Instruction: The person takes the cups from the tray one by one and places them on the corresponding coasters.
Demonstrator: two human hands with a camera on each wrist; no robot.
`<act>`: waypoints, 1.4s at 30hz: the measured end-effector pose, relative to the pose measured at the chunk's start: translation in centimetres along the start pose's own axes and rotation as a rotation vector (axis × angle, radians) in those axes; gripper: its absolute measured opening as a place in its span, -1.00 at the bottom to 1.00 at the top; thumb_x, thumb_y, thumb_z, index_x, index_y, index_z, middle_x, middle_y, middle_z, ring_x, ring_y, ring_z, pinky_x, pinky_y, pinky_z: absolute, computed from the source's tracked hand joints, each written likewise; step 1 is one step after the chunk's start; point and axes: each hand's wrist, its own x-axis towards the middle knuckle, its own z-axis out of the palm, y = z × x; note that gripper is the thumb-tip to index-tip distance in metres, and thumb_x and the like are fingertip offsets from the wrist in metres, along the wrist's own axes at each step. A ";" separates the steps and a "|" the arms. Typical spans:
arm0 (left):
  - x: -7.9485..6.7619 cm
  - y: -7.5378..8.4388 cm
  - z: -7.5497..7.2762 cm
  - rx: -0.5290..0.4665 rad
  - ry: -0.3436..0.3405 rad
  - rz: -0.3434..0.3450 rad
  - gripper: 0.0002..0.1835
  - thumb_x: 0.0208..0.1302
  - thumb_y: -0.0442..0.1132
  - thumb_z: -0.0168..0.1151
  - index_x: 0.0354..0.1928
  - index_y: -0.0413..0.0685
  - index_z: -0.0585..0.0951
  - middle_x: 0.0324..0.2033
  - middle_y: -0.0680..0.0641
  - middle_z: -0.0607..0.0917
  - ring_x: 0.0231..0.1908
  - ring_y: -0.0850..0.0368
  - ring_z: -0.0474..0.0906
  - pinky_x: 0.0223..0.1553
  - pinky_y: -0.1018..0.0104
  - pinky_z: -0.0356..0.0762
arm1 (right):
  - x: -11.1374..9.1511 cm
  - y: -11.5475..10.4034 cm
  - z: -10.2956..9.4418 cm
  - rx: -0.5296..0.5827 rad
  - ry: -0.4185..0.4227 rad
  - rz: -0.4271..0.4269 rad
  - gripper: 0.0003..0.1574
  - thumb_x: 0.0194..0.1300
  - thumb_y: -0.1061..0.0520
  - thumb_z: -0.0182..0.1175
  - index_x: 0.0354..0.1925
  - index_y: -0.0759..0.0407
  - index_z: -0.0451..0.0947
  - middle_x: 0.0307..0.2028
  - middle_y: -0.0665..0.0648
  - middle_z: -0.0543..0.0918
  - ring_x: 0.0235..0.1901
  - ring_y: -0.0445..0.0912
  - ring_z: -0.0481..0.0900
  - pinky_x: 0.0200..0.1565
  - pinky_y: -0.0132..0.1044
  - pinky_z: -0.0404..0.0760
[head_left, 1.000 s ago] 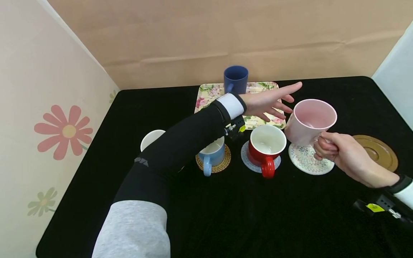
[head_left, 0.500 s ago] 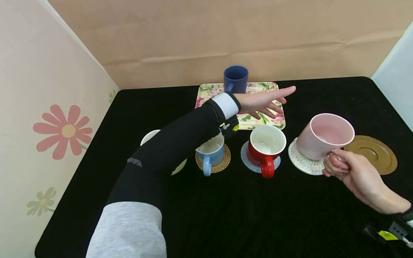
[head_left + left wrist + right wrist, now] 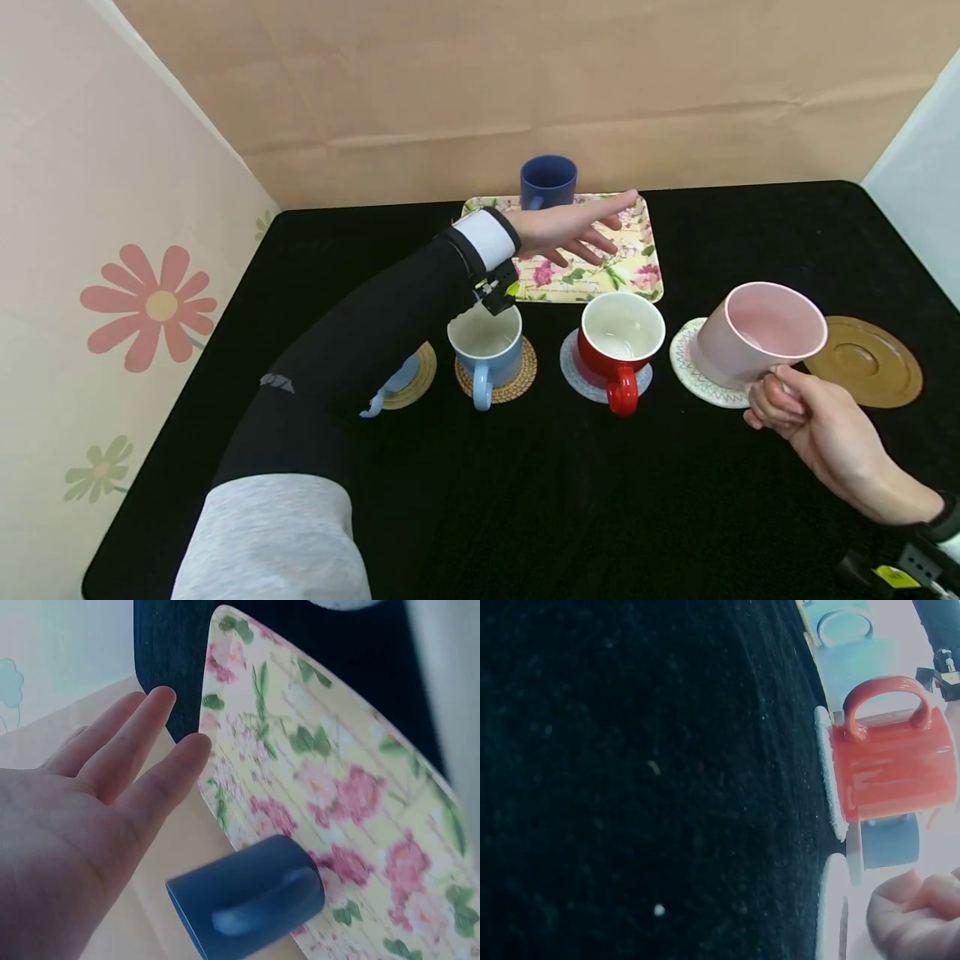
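Observation:
In the head view my right hand (image 3: 840,437) grips the handle of a pale pink mug (image 3: 738,354). The mug leans slightly and overlaps the right part of a round white coaster (image 3: 686,360) with zigzag lines. My curled right fingers (image 3: 919,915) show at the lower right of the right wrist view. My left hand (image 3: 570,232) stretches over the floral tray (image 3: 630,279), fingers spread and holding nothing. Behind it on the tray's back edge stands a dark blue mug (image 3: 548,183). The left wrist view shows that mug (image 3: 247,900) beside my straight left fingers.
A red mug (image 3: 603,358) stands on a pale blue coaster (image 3: 568,367), left of the pink one. Further left, a light blue mug (image 3: 498,367) sits on a woven coaster (image 3: 528,375). My left sleeve (image 3: 360,333) mostly hides another cup. A brown disc (image 3: 896,375) lies right.
My right hand has lowered the pink mug and drawn it right and nearer. My left hand has shifted left over the tray, still with straight fingers.

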 end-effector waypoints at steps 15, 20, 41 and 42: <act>-2.6 -1.4 -2.6 -0.009 0.010 0.024 -0.29 0.48 0.24 -0.52 0.50 0.00 0.04 0.37 -0.10 0.34 0.29 0.02 0.34 0.30 -0.05 0.17 | 0.0 0.5 -0.1 -0.014 0.001 0.003 -0.46 0.52 0.32 -0.77 -0.55 0.27 0.00 -0.59 0.16 0.06 -0.58 0.02 0.12 -0.28 -0.13 0.30; -2.8 -1.6 -2.8 -0.022 0.009 0.033 -0.30 0.49 0.22 -0.52 0.50 -0.03 0.03 0.37 -0.11 0.34 0.29 -0.02 0.33 0.28 0.00 0.22 | -0.1 0.6 -0.1 -0.006 0.007 -0.007 -0.47 0.52 0.32 -0.77 -0.54 0.27 -0.01 -0.58 0.15 0.05 -0.57 0.02 0.12 -0.28 -0.13 0.29; -3.7 -3.5 -4.4 0.002 0.072 -0.020 -0.31 0.52 0.22 -0.50 0.49 -0.02 0.04 0.36 -0.14 0.34 0.27 0.00 0.35 0.30 -0.10 0.15 | -0.2 0.8 0.3 -0.015 0.023 -0.013 -0.48 0.53 0.31 -0.77 -0.53 0.27 -0.01 -0.58 0.14 0.05 -0.57 0.02 0.12 -0.28 -0.12 0.28; -3.7 -3.6 -4.5 0.005 0.077 -0.022 -0.31 0.52 0.22 -0.49 0.49 -0.03 0.04 0.36 -0.14 0.35 0.27 0.00 0.35 0.30 -0.10 0.16 | -0.2 0.8 0.3 -0.014 0.024 -0.013 -0.48 0.53 0.31 -0.77 -0.53 0.27 -0.01 -0.58 0.14 0.05 -0.58 0.02 0.12 -0.28 -0.13 0.30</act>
